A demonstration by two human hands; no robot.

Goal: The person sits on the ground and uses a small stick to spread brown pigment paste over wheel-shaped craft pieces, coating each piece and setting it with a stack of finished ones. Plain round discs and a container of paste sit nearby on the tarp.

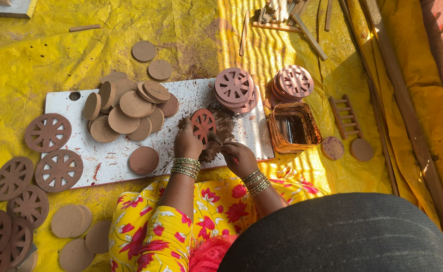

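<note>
My left hand (186, 142) holds a clay wheel disc (203, 124) with cut-out spokes, tilted up on the white board (105, 161). My right hand (237, 157) grips a thin carving tool (215, 137) whose tip touches the wheel's lower right edge. Both wrists wear several bangles. Clay crumbs lie on the board beneath the wheel.
Plain clay discs (128, 106) are piled on the board's left. Finished spoked wheels are stacked at the board's far end (234, 86) and beyond it (295, 80); more wheels (47, 132) lie left on the yellow sheet. A clay-smeared box (293, 128), a small clay ladder (345, 117) and wooden sticks (309, 35) lie right.
</note>
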